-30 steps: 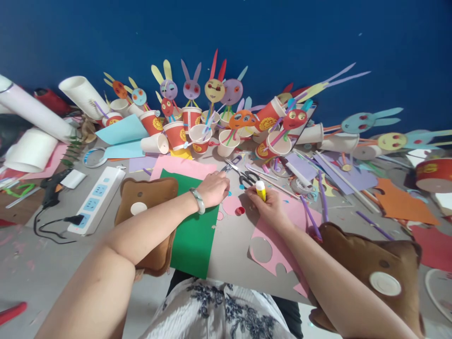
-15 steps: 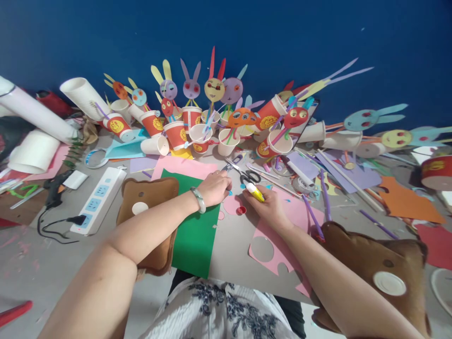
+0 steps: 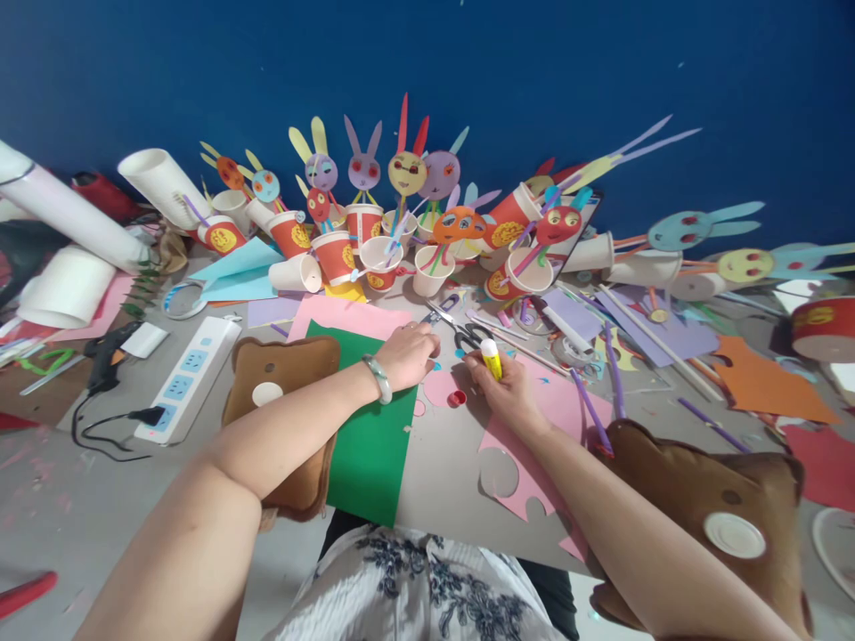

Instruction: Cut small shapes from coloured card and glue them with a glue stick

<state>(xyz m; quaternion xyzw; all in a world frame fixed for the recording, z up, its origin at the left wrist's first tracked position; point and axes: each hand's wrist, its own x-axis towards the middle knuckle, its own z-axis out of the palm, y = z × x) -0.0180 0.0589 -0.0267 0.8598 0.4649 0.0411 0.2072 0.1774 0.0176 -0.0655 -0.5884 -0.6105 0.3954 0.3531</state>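
A yellow glue stick (image 3: 492, 361) with a white end stands nearly upright in my right hand (image 3: 508, 392), whose fingers are wrapped round it. My left hand (image 3: 409, 354) rests at the upper edge of the green sheet (image 3: 367, 445), its fingers curled and pressed together. Whatever those fingertips hold is hidden. Right beside them lies a small blue paper piece (image 3: 437, 366). Between the two hands is a pink paper circle (image 3: 436, 389), and a red cap (image 3: 457, 399) sits at its lower right edge. Black-handled scissors (image 3: 471, 336) lie just beyond my right hand.
Paper cups (image 3: 334, 258) with rabbit-faced figures line the back by the blue wall. Brown cushions (image 3: 708, 507) flank my arms. A power strip (image 3: 188, 378) and glue gun (image 3: 103, 361) are left. Cut pink paper (image 3: 527, 472) lies under my right forearm.
My right hand has turned the glue stick from tilted to nearly upright and moved it slightly right, away from the scissors' handles. My left hand stays almost where it was.
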